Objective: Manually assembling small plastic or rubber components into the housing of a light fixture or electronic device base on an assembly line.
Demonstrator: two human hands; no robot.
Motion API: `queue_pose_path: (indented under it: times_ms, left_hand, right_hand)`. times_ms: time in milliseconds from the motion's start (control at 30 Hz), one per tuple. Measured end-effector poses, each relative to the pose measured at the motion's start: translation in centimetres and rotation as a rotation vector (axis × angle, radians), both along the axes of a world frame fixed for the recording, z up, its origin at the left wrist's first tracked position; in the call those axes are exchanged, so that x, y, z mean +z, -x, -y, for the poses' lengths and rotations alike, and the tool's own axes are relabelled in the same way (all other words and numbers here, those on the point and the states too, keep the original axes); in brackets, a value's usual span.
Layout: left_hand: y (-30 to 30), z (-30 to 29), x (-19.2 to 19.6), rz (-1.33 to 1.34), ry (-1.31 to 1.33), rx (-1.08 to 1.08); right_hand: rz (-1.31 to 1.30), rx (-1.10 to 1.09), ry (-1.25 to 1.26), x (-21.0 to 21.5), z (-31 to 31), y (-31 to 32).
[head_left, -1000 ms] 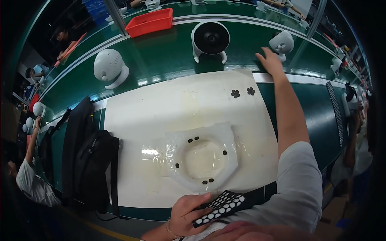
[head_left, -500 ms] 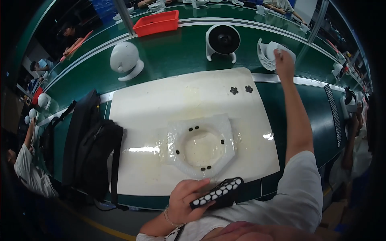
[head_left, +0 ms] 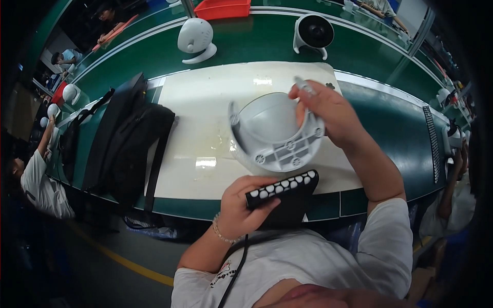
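Note:
My right hand (head_left: 333, 114) grips a white plastic housing with a curved stand (head_left: 264, 123) by its right side, fingers curled round it. The stand's underside faces me, showing ribs and several round recesses. The housing hangs over the white mat (head_left: 190, 138) and hides the foam ring there. Below it, my left hand (head_left: 240, 206) is closed on a folded black sheet of round white pads (head_left: 281, 190), close to the table's front edge. The pad sheet is apart from the housing.
A black backpack (head_left: 136, 138) lies left of the mat. Across the green conveyor (head_left: 246, 43) stand a white rounded device (head_left: 196, 38) and one with a black round front (head_left: 314, 33). A red bin (head_left: 223, 9) is behind them. Other people sit at both sides.
My right hand has brought the white housing from the conveyor back over the mat, with its ribbed underside toward me. My left hand keeps hold of the pad sheet. The view has shifted.

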State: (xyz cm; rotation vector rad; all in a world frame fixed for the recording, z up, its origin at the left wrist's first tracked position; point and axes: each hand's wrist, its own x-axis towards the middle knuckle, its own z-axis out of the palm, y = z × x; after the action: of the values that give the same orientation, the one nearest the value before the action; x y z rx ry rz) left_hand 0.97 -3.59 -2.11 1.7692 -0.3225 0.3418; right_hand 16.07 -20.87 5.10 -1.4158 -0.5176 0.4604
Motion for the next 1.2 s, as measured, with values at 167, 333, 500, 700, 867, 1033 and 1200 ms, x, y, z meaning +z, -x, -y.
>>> queue_pose_path:
  times_ms: [167,333,500,700,867,1033,1200]
  left_hand:
    - [0.4,0.1,0.1,-0.013,0.1,0.041]
    - [0.3,-0.1,-0.9,0.014,0.152,0.017]
    - [0.1,0.0,-0.9,-0.07,0.32,-0.04]
    - [-0.1,0.3,-0.7,-0.06,0.22,-0.055]
    - [0.0,0.0,-0.9,-0.052,0.152,-0.026]
    - [-0.1,0.0,-0.9,0.009,0.127,0.006]
    - [0.0,0.1,-0.9,-0.013,0.11,0.04]
  right_hand:
    - [0.337,-0.248,-0.085,-2.8,0.3,1.2]
    - [0.857,-0.08,-0.11,-7.3,3.6,4.0]
    - [1.018,-0.024,0.077,-6.1,3.0,7.0]
    - [0.764,0.002,0.106,-5.7,3.3,7.5]
    - [0.542,0.07,0.16,-4.8,3.6,7.4]
    - [0.721,-0.03,0.08,-4.9,3.6,6.9]
    - [1.148,-0.076,0.088,-4.3,3.5,6.2]
